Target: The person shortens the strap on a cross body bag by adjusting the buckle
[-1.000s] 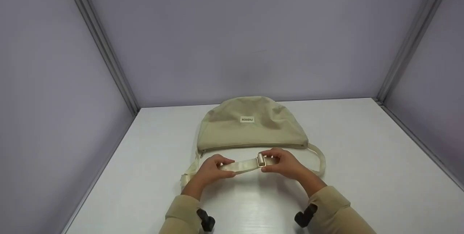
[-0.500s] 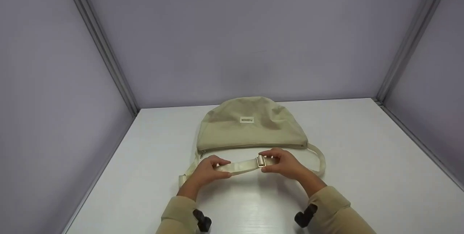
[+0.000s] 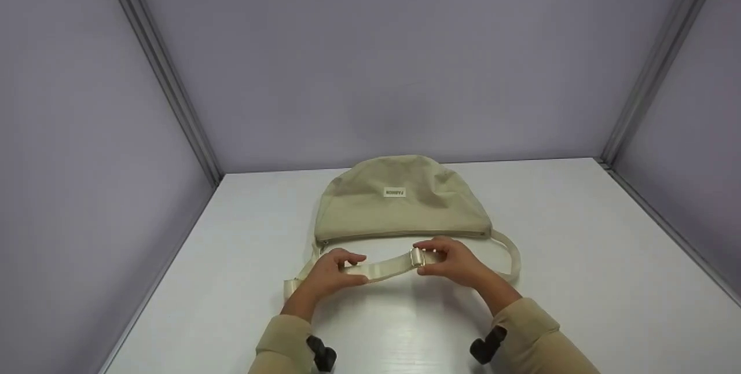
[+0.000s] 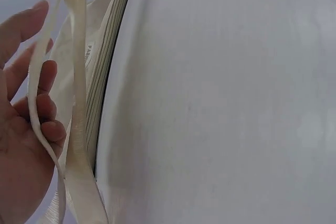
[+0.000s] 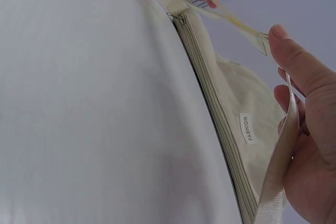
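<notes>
Head view put the pale bag (image 3: 405,215) in front of me, lying on the white table (image 3: 579,246) with its zipped edge towards the person. Its strap (image 3: 386,268) was raised off the table before that edge, stretched between two hands with a slight sag.

At my left, the left hand (image 3: 325,274) had its lower fingers curled loosely round the strap, while thumb and forefinger stood apart, the strap passing between them. The right hand (image 3: 457,263) gripped the strap too, its fingers bent about it and its tips around the metal buckle (image 3: 417,257); I couldn't tell whether the thumb touched the metal. From the right wrist I read FASHION on the label (image 5: 247,128) and saw the zip (image 5: 207,87) running closed beside it.
</notes>
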A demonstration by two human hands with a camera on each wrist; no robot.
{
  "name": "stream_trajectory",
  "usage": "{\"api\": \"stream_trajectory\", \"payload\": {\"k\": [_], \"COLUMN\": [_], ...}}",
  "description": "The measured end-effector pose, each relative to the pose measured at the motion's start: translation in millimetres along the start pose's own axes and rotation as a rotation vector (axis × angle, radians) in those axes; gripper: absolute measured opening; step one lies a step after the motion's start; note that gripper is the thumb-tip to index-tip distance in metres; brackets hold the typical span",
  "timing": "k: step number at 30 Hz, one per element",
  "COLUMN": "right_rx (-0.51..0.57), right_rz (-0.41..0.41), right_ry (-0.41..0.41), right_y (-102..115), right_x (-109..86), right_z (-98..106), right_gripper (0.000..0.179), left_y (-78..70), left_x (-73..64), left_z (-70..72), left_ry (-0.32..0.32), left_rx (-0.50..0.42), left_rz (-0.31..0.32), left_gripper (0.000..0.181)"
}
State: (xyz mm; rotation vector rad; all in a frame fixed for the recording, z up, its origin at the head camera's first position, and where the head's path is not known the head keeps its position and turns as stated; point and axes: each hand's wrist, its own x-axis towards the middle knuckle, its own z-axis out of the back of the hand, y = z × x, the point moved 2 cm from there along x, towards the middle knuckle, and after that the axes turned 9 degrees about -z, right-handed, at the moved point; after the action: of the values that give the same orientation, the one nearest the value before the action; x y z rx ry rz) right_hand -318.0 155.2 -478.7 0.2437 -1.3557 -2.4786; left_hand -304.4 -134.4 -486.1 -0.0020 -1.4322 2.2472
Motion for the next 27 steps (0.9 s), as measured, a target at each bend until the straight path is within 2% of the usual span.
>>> {"api": "stream_trajectory", "payload": {"k": [7, 13, 20, 27], "right_rx": [0.006, 0.001, 0.039, 0.012], "right_rz": [0.031, 0.027, -0.016, 0.010], "right_ry": [-0.006, -0.009, 0.015, -0.001], "right_y": [0.5, 1.6, 1.2, 4.0], "right_x": [-0.8, -0.6, -0.9, -1.4], "right_z": [-0.9, -1.5, -3.8, -4.4], "right_gripper": [0.051, 0.052, 0.054, 0.053], "left_y": [-0.8, -4.4, -10.1, -14.0], "left_x": [2.0, 6.4, 11.6, 19.4], "left_z": [-5.1, -12.6, -23.1, -35.2], "left_ry": [0.003, 0.005, 0.021, 0.025], "left_rx": [0.009, 0.013, -0.008, -0.014], "left_rz": [0.004, -0.035, -0.005, -0.054], "left_gripper": [0.047, 0.046, 0.046, 0.044]}}
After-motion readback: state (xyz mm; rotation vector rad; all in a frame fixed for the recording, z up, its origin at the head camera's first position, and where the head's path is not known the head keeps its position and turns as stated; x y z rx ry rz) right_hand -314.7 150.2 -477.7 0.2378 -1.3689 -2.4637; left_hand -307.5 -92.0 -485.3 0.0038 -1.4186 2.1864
